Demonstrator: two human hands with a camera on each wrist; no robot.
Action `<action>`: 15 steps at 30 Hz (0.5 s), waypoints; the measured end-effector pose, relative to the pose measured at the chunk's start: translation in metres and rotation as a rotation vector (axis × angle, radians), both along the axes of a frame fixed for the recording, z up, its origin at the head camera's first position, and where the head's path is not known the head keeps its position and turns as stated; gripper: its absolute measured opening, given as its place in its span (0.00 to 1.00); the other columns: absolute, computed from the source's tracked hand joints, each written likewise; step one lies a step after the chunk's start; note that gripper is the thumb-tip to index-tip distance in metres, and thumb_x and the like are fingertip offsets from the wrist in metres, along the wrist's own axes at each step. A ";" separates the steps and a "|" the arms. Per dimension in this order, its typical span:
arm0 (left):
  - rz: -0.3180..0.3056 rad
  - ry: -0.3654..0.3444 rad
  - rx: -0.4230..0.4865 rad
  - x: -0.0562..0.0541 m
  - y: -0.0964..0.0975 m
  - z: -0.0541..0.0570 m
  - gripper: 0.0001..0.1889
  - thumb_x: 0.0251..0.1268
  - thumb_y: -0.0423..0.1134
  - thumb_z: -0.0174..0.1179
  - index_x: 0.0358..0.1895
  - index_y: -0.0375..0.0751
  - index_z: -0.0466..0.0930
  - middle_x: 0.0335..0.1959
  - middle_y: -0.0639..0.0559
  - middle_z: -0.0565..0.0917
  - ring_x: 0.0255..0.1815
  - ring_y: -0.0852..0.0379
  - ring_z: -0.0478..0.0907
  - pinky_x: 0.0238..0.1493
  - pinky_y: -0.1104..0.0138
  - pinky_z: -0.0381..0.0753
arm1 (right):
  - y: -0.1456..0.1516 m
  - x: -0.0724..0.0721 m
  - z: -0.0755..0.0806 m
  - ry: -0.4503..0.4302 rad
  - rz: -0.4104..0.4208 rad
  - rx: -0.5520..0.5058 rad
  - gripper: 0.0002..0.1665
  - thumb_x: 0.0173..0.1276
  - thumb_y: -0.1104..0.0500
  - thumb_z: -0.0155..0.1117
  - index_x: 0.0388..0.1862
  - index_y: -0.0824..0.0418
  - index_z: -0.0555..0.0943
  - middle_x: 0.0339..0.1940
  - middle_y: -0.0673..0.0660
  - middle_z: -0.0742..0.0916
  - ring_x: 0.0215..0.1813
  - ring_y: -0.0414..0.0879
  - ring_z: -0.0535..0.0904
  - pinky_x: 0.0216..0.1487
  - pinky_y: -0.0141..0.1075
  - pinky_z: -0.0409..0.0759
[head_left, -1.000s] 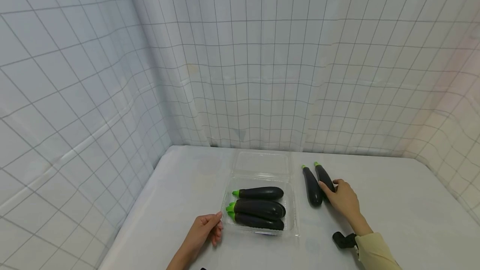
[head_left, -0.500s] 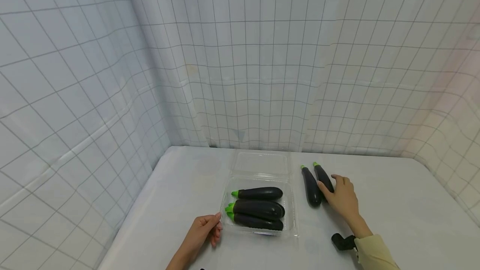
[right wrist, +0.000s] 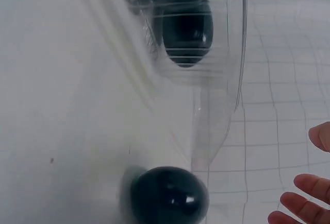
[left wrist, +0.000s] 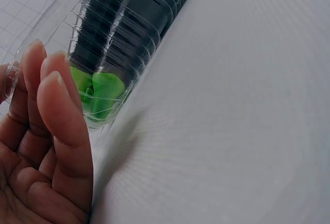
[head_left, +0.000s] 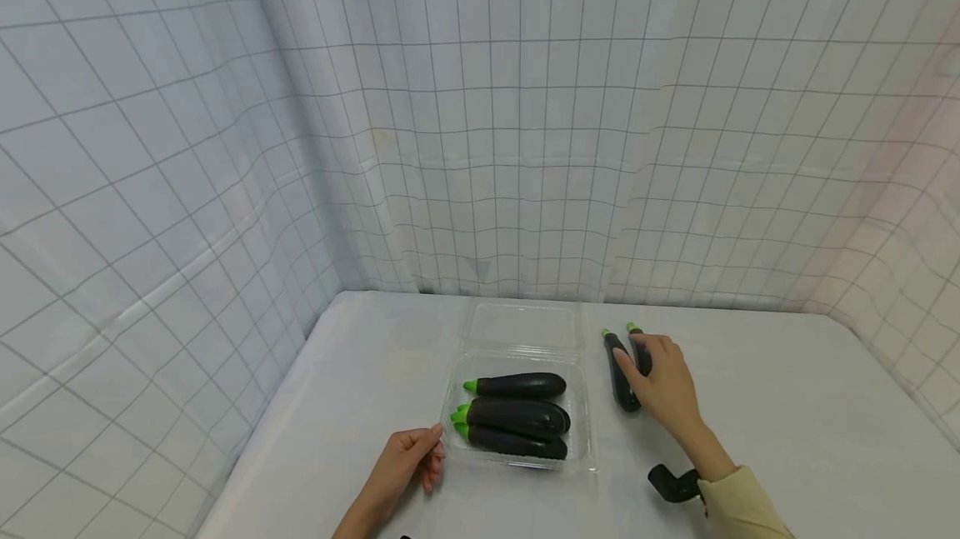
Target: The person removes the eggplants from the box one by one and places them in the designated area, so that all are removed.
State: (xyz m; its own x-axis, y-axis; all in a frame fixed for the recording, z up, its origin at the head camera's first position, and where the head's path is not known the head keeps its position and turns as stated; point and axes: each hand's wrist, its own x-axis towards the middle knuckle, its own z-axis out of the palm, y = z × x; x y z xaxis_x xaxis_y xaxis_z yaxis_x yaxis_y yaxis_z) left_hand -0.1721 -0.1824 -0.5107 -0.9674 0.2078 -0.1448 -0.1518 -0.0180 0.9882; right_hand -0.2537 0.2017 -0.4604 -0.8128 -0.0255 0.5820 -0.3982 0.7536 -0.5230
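A clear plastic clamshell box (head_left: pixel 590 439) lies opened out on the table, holding several dark eggplants (head_left: pixel 521 386) with green stems. My left hand (head_left: pixel 408 460) pinches the box's left rim between thumb and fingers; the left wrist view shows the rim (left wrist: pixel 10 82) there. To the right of the box two more eggplants lie side by side, the nearer one to the box (head_left: pixel 624 393) and a right one (head_left: pixel 642 356). Over this pair hovers my right hand (head_left: pixel 667 385), fingers spread, hiding the lower part of the right eggplant. In the right wrist view its fingers (right wrist: pixel 312 185) grip nothing.
The box's lid (head_left: pixel 525 326) lies folded back toward the rear of the white table (head_left: pixel 787 406). White grid-patterned curtains (head_left: pixel 525 147) stand behind and at both sides. A black device (head_left: pixel 672 485) sits at my right wrist by the sleeve.
My right hand has shifted left and farther forward, from beside the right eggplant to over the pair. The left hand and the box have stayed in place.
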 end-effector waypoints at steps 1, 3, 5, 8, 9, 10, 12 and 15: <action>0.000 0.000 -0.001 0.000 0.000 0.000 0.21 0.72 0.49 0.52 0.26 0.36 0.78 0.19 0.52 0.77 0.18 0.60 0.74 0.17 0.70 0.76 | -0.003 0.001 0.002 0.015 0.016 -0.002 0.23 0.64 0.55 0.67 0.49 0.71 0.78 0.46 0.67 0.80 0.47 0.60 0.74 0.43 0.54 0.74; 0.000 0.001 -0.002 0.000 0.000 0.000 0.21 0.72 0.49 0.52 0.27 0.35 0.78 0.18 0.52 0.77 0.18 0.60 0.74 0.17 0.70 0.76 | -0.007 0.003 0.005 0.031 0.039 -0.002 0.22 0.63 0.56 0.67 0.49 0.71 0.78 0.44 0.66 0.81 0.45 0.59 0.76 0.41 0.53 0.75; 0.000 0.003 -0.004 0.000 0.001 0.001 0.22 0.72 0.49 0.52 0.27 0.34 0.78 0.18 0.52 0.77 0.18 0.60 0.74 0.17 0.70 0.76 | -0.012 0.005 0.008 0.039 0.055 0.003 0.21 0.63 0.56 0.67 0.48 0.70 0.78 0.43 0.64 0.82 0.44 0.58 0.77 0.40 0.52 0.76; -0.001 0.007 -0.004 0.000 0.001 0.001 0.22 0.72 0.49 0.52 0.27 0.33 0.78 0.19 0.52 0.78 0.18 0.60 0.74 0.17 0.70 0.76 | -0.018 0.007 0.011 0.031 0.075 0.008 0.20 0.63 0.55 0.68 0.48 0.68 0.79 0.42 0.62 0.83 0.43 0.56 0.79 0.40 0.51 0.77; 0.000 0.007 -0.004 0.000 0.001 0.001 0.22 0.72 0.49 0.52 0.27 0.33 0.78 0.19 0.52 0.78 0.18 0.60 0.74 0.17 0.70 0.76 | -0.019 0.007 0.012 0.030 0.085 0.013 0.20 0.63 0.55 0.68 0.47 0.67 0.79 0.42 0.61 0.83 0.43 0.55 0.79 0.40 0.51 0.78; 0.001 0.006 -0.003 0.000 0.001 0.001 0.22 0.72 0.49 0.52 0.27 0.33 0.78 0.19 0.52 0.78 0.18 0.60 0.74 0.17 0.70 0.76 | -0.021 0.008 0.013 0.033 0.098 0.016 0.19 0.63 0.55 0.68 0.47 0.66 0.80 0.41 0.60 0.84 0.42 0.54 0.80 0.40 0.50 0.78; 0.003 0.005 -0.002 0.000 0.001 0.001 0.21 0.72 0.49 0.52 0.27 0.34 0.78 0.19 0.52 0.78 0.18 0.60 0.74 0.17 0.70 0.76 | -0.023 0.009 0.014 0.042 0.125 0.024 0.18 0.62 0.55 0.69 0.45 0.65 0.80 0.40 0.58 0.84 0.41 0.52 0.80 0.40 0.48 0.78; 0.005 0.002 0.002 0.001 0.000 0.001 0.21 0.72 0.49 0.52 0.27 0.34 0.78 0.19 0.52 0.77 0.17 0.60 0.74 0.17 0.70 0.76 | -0.028 0.012 0.017 0.063 0.172 0.052 0.16 0.61 0.56 0.70 0.43 0.64 0.81 0.38 0.56 0.85 0.39 0.49 0.81 0.37 0.45 0.79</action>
State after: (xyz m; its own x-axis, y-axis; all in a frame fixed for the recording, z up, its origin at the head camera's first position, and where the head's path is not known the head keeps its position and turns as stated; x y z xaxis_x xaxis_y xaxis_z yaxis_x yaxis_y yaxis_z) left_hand -0.1716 -0.1820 -0.5097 -0.9688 0.2033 -0.1420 -0.1493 -0.0210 0.9886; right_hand -0.2420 0.1737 -0.4438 -0.7557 -0.1925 0.6260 -0.5543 0.6971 -0.4548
